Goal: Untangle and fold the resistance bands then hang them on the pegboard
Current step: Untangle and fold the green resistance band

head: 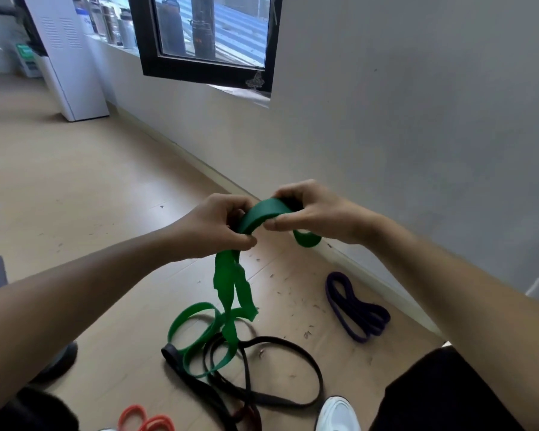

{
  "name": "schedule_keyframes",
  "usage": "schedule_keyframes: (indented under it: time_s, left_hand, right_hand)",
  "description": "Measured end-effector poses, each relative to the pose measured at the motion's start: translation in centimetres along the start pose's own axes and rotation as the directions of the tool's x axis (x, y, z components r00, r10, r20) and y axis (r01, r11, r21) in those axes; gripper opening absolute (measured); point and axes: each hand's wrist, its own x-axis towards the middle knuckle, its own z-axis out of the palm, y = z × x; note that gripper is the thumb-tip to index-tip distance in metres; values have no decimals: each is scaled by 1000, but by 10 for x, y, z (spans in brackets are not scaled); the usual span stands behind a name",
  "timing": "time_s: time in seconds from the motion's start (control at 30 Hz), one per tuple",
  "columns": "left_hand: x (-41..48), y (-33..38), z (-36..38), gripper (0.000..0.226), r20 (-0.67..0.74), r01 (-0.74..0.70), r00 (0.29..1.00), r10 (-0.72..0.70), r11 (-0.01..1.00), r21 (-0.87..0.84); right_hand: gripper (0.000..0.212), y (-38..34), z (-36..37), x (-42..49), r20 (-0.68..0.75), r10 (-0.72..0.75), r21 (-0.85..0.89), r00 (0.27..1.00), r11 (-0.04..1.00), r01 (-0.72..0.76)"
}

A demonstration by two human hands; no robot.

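Note:
A wide green resistance band (231, 284) hangs from both hands down to the floor, where its loops lie tangled over a black band (280, 371). My left hand (218, 228) grips the green band's upper part. My right hand (311, 213) pinches the same band just to the right, and a short green arc bridges the two hands. A folded purple band (355, 309) lies on the floor near the wall. At the bottom edge an orange band (143, 419) lies partly cut off. No pegboard is in view.
A grey wall (417, 119) with a dark-framed window (206, 42) rises just ahead. A white cabinet (72, 57) stands at the far left. My white shoe (336, 413) sits by the black band. Small debris speckles the wooden floor (75, 181).

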Motion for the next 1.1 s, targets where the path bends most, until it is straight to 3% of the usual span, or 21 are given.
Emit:
schedule_keyframes:
  time_s: [0.17,0.27,0.37,0.5,0.57,0.67,0.8,0.93,1.1]
  left_hand:
    - [8,-7,8,19,-71,-32,997,34,999,27]
    - [13,-12,11,19,-123,-29,992,32,999,29]
    - [16,-12,12,17,-124,-61,991,59,998,-15]
    - [17,-6,0,10,-24,-81,997,78,987,-136]
    - [15,-4,-8,7,30,-68,997,72,988,-139]
    - [9,-4,-17,21,100,-30,994,42,992,-119]
    - [1,-10,-27,13,146,5,989,21,985,-173]
    - [-1,-12,-30,27,162,-1,986,32,981,-192]
    - [-1,-4,-28,40,157,-27,986,64,974,-226]
  right_hand:
    - [16,-12,-18,-11,-273,-130,247,953,948,200]
    - [26,-11,-31,-17,-412,-104,379,905,884,274]
    - [23,-1,-42,-16,-476,-37,461,879,840,285]
    - [20,24,-59,-20,-448,53,513,892,832,209]
    - [30,39,-66,-25,-394,87,522,915,841,144]
    - [44,53,-68,-30,-291,98,497,952,865,63]
    - [35,68,-68,-34,-144,124,300,982,951,-76]
    - [22,75,-52,-28,81,253,-49,964,967,-250]
    - [32,62,-22,-7,51,211,-27,976,977,-210]
